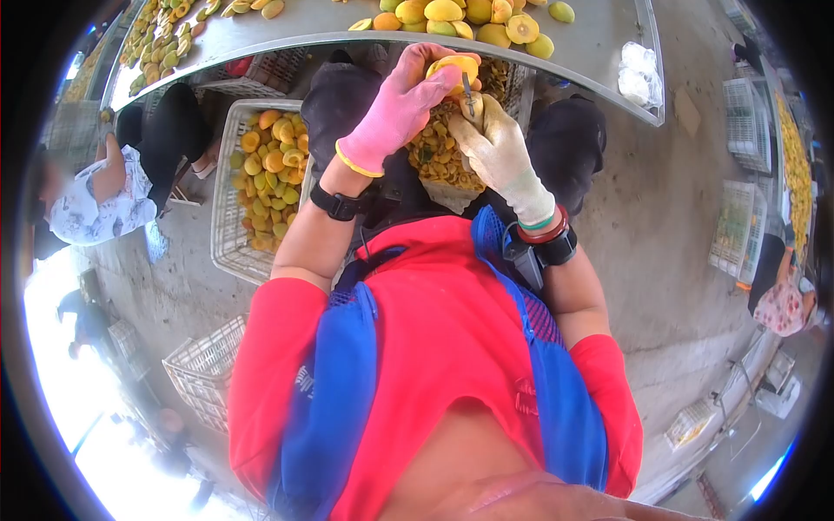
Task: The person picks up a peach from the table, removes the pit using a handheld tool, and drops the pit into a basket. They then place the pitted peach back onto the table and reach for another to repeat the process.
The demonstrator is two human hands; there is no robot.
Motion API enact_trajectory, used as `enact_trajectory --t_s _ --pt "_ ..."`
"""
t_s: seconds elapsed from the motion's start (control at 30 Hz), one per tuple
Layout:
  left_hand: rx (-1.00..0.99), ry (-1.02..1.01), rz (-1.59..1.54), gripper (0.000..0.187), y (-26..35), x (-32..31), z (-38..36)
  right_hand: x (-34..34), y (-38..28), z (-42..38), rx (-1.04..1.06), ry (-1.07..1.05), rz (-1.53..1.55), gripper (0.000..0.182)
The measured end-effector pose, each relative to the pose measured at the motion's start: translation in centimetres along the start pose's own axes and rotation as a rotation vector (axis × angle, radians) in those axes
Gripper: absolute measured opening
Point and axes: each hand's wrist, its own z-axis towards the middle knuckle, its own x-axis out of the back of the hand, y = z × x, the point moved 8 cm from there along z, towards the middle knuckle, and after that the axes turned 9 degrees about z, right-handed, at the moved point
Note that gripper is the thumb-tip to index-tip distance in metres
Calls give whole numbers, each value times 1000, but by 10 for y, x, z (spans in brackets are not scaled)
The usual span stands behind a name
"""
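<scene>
Both forearms raised, left hand [395, 108] cupping fruit [454, 68], right hand [493, 148] gripping knife [467, 90].

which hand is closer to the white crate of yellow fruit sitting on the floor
Left. The pink-gloved left hand holds a fruit just beside the crate's upper corner. The white-gloved right hand, gripping a small knife, is farther off, on the other side of the left hand.
</scene>
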Motion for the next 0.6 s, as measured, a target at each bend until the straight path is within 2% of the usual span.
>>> enact_trajectory --t_s 0.1,0.2,0.3,0.4,0.5,0.6 --pt "-88 -31 -21 45 -8 -5 2 -4 7 -3 -54 11 132 10" --pt "-133 16 -35 48 -6 -17 -2 0 10 -5 -41 51 88 13" --pt "-81 35 -111 49 -13 -21 -4 -9 10 -6 25 -13 131 11" --pt "-96 49 -124 48 -13 -20 -4 -16 9 -11 -194 -87 344 7" --pt "-83 58 -138 46 -20 -18 -7 -20 9 -15 -301 -139 428 5" --pt "-73 63 -159 43 -25 -16 -11 -24 21 -19 -428 -219 495 11"
